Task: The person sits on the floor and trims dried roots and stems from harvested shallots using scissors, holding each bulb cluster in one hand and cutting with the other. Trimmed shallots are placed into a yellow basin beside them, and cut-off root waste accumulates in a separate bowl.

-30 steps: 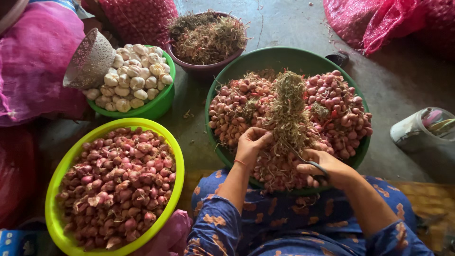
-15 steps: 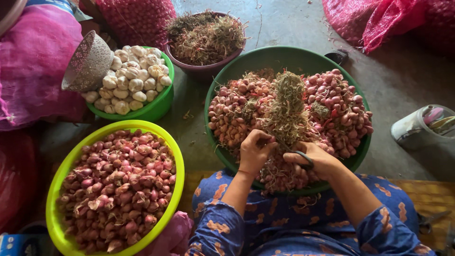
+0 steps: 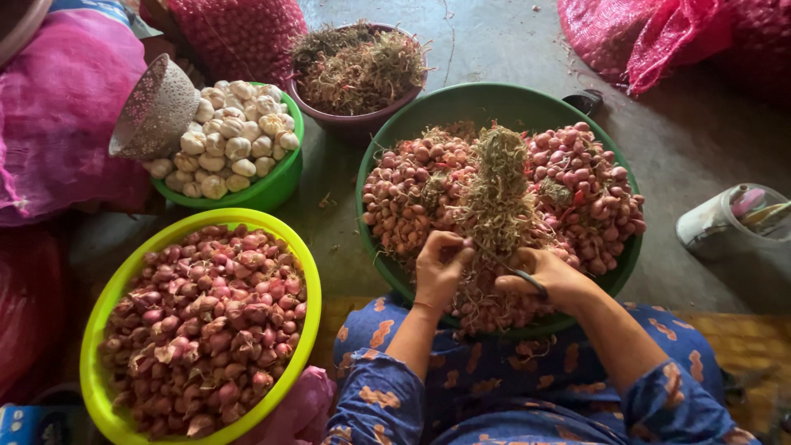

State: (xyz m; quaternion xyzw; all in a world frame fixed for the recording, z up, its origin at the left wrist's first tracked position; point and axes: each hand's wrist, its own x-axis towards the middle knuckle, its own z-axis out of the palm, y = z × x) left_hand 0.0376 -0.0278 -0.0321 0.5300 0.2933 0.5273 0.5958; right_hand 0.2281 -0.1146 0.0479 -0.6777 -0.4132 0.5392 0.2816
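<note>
A lime basin (image 3: pixel 95 330) of trimmed shallots (image 3: pixel 206 321) sat nearest. Beyond it, both hands worked in a dark green basin (image 3: pixel 461 103) — the left hand (image 3: pixel 441 272) pinched shut on a shallot bunch (image 3: pixel 494 198), the right hand (image 3: pixel 548 276) gripped a small blade (image 3: pixel 515 270). Farther off: garlic (image 3: pixel 231 136) in a green bowl, pink mesh sacks (image 3: pixel 643 37).

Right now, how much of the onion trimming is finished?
Done: the yellow-green basin is piled with trimmed shallots, and cut roots fill the maroon bowl. In hand: the left hand pinches a shallot while the right hand holds a blade. Left: the dark green basin holds a big untrimmed heap, so roughly half seems left.
</note>
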